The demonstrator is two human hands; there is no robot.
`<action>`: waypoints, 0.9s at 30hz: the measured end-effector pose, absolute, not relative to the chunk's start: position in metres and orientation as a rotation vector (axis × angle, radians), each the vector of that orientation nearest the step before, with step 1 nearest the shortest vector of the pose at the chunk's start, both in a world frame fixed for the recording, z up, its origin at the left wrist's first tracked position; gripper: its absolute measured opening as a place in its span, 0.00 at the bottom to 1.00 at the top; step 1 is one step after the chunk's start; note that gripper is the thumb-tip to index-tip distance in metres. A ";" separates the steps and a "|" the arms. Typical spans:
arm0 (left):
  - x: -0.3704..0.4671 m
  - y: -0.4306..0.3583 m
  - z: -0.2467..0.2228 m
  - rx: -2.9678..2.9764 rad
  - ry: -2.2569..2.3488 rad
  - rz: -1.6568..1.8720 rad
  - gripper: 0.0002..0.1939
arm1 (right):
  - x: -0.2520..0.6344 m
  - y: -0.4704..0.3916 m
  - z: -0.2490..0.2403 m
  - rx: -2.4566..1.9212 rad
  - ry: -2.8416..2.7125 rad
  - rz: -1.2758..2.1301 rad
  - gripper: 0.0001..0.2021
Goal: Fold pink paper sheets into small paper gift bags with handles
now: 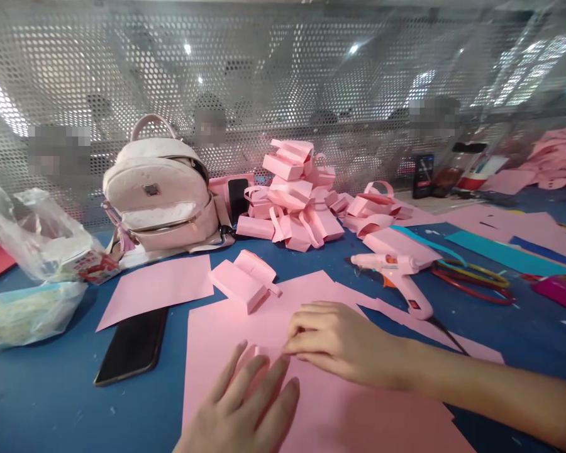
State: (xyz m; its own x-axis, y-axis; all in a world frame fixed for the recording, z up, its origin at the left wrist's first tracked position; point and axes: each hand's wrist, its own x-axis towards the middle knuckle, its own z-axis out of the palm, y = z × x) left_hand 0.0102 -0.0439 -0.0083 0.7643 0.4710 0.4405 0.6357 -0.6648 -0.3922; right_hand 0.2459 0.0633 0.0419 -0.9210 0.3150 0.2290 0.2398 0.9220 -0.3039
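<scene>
My left hand [249, 402] lies low in the middle, fingers spread over a small curled piece of pink paper [260, 351], most of it hidden behind the fingers. Close by on the right is my right hand [330, 340], its fingers bent and drawn together, the tips meeting my left fingertips; what is in them, if anything, is hidden. Under both hands spreads large pink paper [207, 358]. Just beyond it sits a folded pink paper box [240, 283] with a narrow tab. A pink glue gun [400, 270] rests on its side beyond my right forearm.
Pink paper boxes with handles [297, 195] are heaped at the back, beside a pale backpack [165, 189]. A black phone [134, 346] lies left, partly under a pink sheet [160, 289]. Plastic bags [33, 308] lie farther left. A perforated metal screen [273, 82] closes the back.
</scene>
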 end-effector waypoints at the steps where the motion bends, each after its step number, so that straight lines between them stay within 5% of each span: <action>1: 0.010 -0.042 -0.006 -2.439 -0.817 -0.435 0.20 | 0.247 0.064 0.039 -0.378 -2.798 0.356 0.14; 12: 0.005 -0.024 0.011 -2.857 -1.456 -1.029 0.09 | 0.254 0.066 0.022 -0.385 -2.659 0.327 0.11; 27: -0.001 -0.025 -0.006 -2.914 -1.249 -0.935 0.12 | 0.256 0.069 0.024 -0.575 -2.557 0.672 0.08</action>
